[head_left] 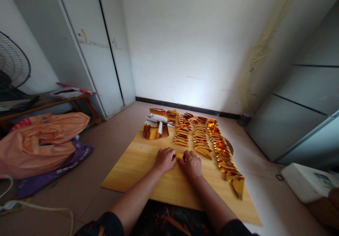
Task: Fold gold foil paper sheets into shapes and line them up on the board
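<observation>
1. White plastered wall [201, 42] fills the far side of the view; white double wardrobe doors [97, 49] stand to its left, a pale panelled surface [304, 98] to its right.
2. Beige tiled floor [111, 151] runs under everything.
3. Rectangular light wooden board [137, 165] lies flat on the floor, directly ahead of the person.
4. Crumpled orange plastic bag [45, 137] sits on the floor well left of the board, on top of a purple cloth [66, 165].
5. Black round wire fan guard [13, 63] is at the far left edge, partly cut off.
6. Three rows of folded gold foil paper pieces [201, 137] run along the right half of the board, overlapping like shingles; the rightmost row reaches nearest to the person.
7. Loose stack of gold foil sheets with white backing [156, 125] lies at the board's far left corner.
8. Left hand [165, 159] rests knuckles-up on the board, fingers curled down, pressing on a small gold foil piece [180, 156].
9. Right hand [192, 164] lies just beside the left, also curled down onto the same piece. Only a sliver of foil shows between the two hands; whether either hand pinches it or merely presses it flat, I cannot tell.
</observation>
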Tool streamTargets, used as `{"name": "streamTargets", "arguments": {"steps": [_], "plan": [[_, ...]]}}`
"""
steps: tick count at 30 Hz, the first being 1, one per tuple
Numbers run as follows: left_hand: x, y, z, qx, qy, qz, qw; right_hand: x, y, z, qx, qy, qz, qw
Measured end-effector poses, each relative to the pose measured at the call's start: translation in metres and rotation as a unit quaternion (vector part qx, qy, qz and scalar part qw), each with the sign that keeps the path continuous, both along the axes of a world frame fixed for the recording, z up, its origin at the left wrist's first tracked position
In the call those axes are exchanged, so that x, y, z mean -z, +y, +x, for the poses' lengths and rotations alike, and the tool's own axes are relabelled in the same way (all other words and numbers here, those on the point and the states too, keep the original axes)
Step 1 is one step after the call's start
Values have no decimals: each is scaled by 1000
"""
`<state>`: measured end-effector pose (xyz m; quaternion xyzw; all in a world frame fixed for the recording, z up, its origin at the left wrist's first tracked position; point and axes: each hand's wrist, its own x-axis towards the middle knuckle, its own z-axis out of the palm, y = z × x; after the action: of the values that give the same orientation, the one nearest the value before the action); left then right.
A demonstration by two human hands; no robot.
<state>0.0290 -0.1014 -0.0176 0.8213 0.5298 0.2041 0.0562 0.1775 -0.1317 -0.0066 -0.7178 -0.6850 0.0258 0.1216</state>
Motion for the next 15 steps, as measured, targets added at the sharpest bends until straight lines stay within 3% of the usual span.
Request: {"name": "streamTargets", "arguments": {"steps": [15], "plan": [[0, 2, -9, 15, -29, -36, 999, 4, 11, 16, 16, 117, -55, 991]]}}
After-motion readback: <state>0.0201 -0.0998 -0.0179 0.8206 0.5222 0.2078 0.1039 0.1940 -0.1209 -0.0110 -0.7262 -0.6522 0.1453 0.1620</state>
